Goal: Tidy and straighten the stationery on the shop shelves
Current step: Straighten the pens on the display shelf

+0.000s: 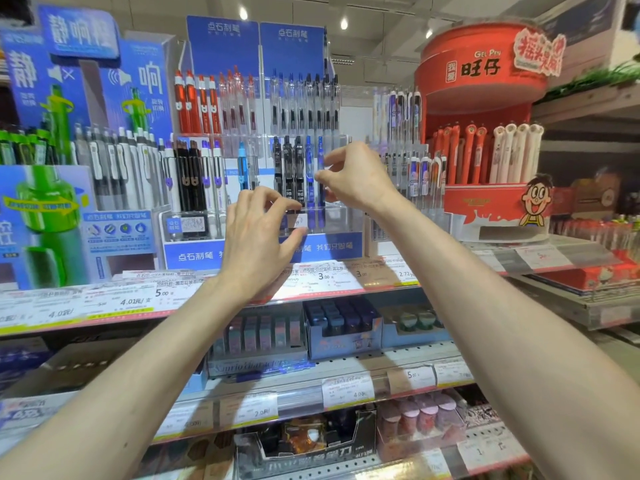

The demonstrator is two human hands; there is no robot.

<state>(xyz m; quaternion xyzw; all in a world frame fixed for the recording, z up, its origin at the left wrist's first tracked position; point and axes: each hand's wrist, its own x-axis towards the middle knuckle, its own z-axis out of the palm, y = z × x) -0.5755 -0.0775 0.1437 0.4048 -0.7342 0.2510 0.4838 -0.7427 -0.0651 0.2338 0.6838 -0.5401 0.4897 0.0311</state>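
- Head view shows both hands up at a clear plastic pen stand (341, 216) on the top shelf (207, 299), between a blue display and a red round one (481, 67).
- The right hand (356, 174) has its thumb and first finger pinched together around a blue pen (320, 168) in the front row.
- The left hand (258, 237) has bent fingers at the stand's front edge. Its thumb sits by a small white label (299, 221). I cannot tell if it grips the stand or only touches it.
- The pens are thin, smooth and round. They stand close together like a fence, so a pull on one could tip the black pens (287, 168) next to it.
- The stand is slick, see-through plastic and looks light. A hard push might slide it back or knock it over.
- A pen that slips could fall onto the boxes (341, 327) on the shelf below.
- Paper price tags (322, 277) line the shelf edge and could get bumped loose by an arm.
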